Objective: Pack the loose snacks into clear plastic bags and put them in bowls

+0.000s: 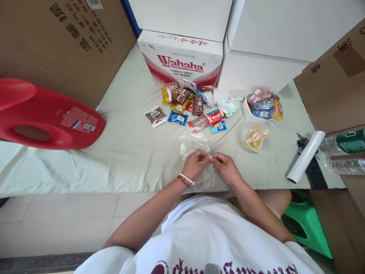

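- At the near edge of the table, middle of the scene, a clear plastic bag lies crumpled, spreading beneath both hands and out toward the far side.
- Left hand, bracelets round the wrist: thumb and finger are pressed into a tight pinch on a small pale bit that looks like part of the bag.
- Right hand meets it there, pinching just as narrowly at the same spot, though the bit is too small to make out fully.
- Just beyond the bag, snack packets in brown, red, blue and yellow, plenty overlapping, running back to the water box.
- Over to the right, a white bowl is heaped with more packets, and nearer, a clear tub holds a yellow packet.
- Farther right, a white roll, keys beside it, two plastic bottles past that.
- Out on the left, a big red jug near a cardboard box.
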The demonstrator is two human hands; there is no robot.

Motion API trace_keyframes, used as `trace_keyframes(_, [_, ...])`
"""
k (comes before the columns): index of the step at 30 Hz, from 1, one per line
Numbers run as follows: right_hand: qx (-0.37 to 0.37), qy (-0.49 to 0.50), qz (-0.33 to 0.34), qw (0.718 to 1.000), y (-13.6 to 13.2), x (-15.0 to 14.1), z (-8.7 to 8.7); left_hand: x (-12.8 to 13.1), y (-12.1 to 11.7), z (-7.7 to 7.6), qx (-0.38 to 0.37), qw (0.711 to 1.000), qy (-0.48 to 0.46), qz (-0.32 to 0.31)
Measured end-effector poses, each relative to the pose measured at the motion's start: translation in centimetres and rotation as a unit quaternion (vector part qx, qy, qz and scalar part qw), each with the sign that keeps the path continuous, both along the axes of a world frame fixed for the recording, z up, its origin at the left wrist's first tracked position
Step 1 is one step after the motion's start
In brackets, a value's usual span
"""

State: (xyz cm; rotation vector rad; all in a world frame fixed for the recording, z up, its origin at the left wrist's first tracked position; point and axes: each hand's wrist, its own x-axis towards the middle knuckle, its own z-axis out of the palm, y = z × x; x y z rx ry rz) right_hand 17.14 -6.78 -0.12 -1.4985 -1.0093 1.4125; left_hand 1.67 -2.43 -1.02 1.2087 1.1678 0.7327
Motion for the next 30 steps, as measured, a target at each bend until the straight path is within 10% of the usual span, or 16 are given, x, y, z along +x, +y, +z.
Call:
trace_keyframes(10, [-0.045,0.046,-0.041,0.997,-0.3,-0.5,0.6,-0.7,-0.6,0.1,-0.107,0.982,-0.146,0.052])
trace_keyframes(23, [-0.022,0.070,-0.087,0.993,0.9,-1.5,0.8,-1.7,-1.4,0.0,-0.048,0.991,-0.119,0.022])
trace_keyframes(30, [-0.053,0.076,-0.121,0.988,0.3,0.8,1.2,-7.1,-0.7,1.6,-0.147,0.944,-0.261,0.139])
